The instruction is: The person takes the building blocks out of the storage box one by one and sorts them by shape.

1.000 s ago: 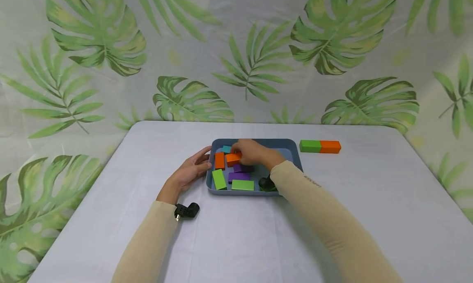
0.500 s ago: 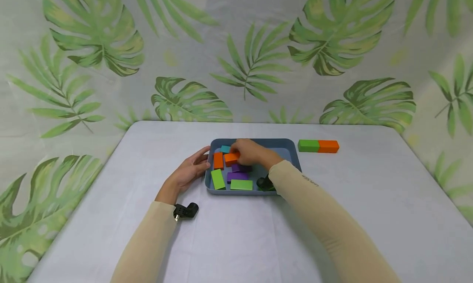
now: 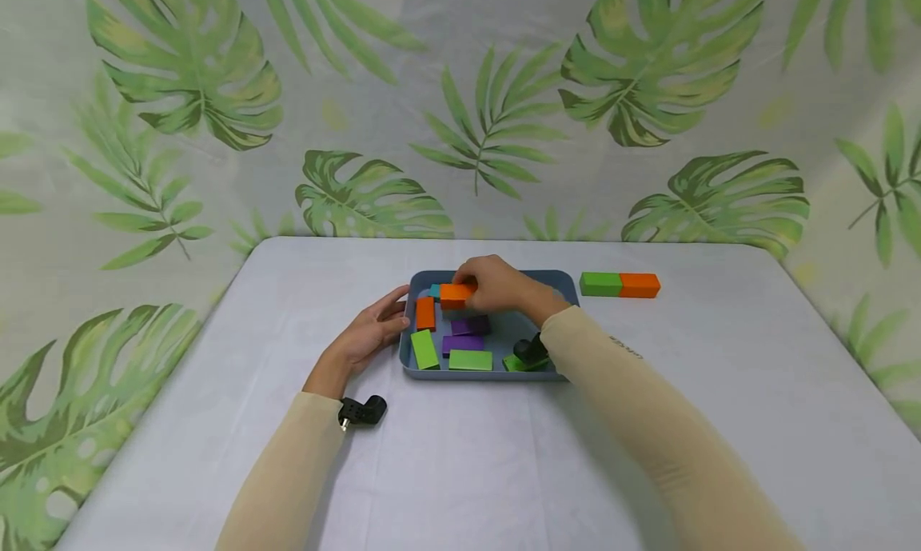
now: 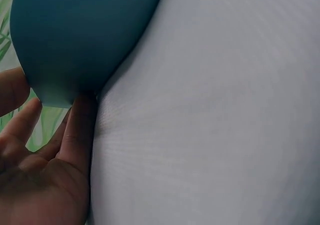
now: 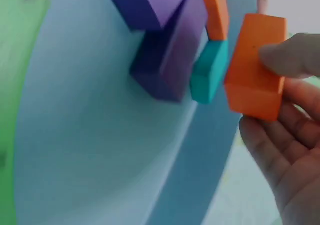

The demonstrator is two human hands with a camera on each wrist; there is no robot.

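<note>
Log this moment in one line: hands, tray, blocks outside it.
right hand: pinches orange block over tray | left hand: touches tray's left side | right of tray: green block beside another orange block

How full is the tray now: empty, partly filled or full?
Partly filled: purple blocks and green blocks lie in the tray, and bare floor shows beside them in the head view.

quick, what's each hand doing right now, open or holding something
Left hand: open, against the side of the tray.
Right hand: closed, pinching an orange block.
</note>
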